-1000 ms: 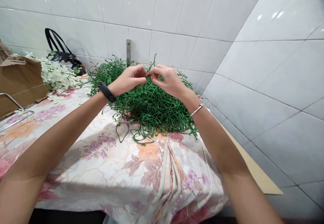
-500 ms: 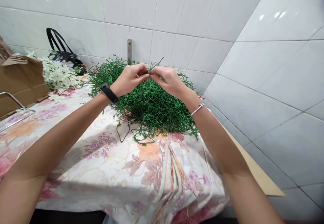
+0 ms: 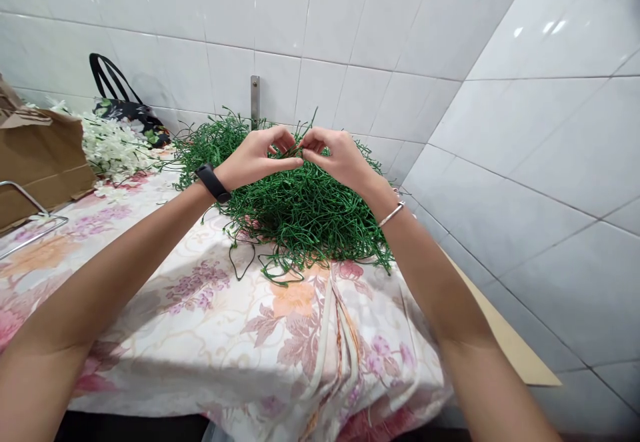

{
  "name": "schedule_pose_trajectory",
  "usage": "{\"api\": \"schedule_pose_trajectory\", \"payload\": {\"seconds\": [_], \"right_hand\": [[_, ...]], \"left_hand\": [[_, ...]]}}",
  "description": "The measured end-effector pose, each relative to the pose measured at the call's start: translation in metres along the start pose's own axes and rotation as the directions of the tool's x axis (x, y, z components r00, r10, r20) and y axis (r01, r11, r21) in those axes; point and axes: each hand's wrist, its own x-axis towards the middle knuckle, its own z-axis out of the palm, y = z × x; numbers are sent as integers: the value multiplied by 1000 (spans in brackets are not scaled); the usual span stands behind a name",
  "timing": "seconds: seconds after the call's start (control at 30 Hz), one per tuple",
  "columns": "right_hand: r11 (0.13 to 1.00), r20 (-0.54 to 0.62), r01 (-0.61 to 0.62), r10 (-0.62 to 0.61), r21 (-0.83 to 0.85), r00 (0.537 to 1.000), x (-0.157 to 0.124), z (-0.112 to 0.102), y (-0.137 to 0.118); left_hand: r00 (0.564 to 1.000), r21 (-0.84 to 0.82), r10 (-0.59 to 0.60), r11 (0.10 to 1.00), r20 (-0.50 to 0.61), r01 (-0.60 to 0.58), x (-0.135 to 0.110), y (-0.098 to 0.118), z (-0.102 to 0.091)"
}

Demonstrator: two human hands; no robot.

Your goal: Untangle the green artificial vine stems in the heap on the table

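A wide heap of thin green artificial flower stems lies on the table against the wall. Over the heap my left hand and my right hand meet almost fingertip to fingertip. Both are closed in a pinch on a green stem, whose thin end sticks up behind my right fingers. The part of the stem between the hands is mostly hidden by my fingers. A dark band circles my left wrist, a silver bangle my right.
A floral cloth covers the table. To the left stand a brown cardboard box, white artificial flowers, a dark floral bag and a bent metal rod. White tiled walls rise behind and right; a tan board leans at right.
My fingertips have dropped slightly and my left thumb has straightened. The protruding stem end has swung from slanting right to nearly upright.
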Motion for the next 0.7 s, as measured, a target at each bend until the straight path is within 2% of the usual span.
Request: {"api": "schedule_pose_trajectory", "payload": {"seconds": [0.13, 0.33, 0.43, 0.53, 0.6, 0.7], "right_hand": [[1000, 12, 5, -6, 19, 1000, -1, 0, -1], [999, 33, 43, -42, -31, 999, 0, 3, 1], [987, 65, 85, -77, -138, 995, 0, 7, 1], [958, 81, 115, -97, -264, 992, -1, 7, 0], [961, 71, 94, -78, -260, 994, -2, 5, 0], [991, 77, 55, -46, -120, 996, -2, 1, 0]], "left_hand": [[997, 34, 10, 999, -71, -8, -1, 1, 0], [998, 112, 42, 993, -39, -37, 0, 4, 0], [998, 298, 40, 954, -45, -25, 0, -1, 2], [998, 502, 41, 865, -55, -8, 1, -8, 5], [999, 495, 36, 869, -31, -16, 1, -11, 5], [1000, 322, 16, 947, -11, -11, 1, -8, 4]]}}
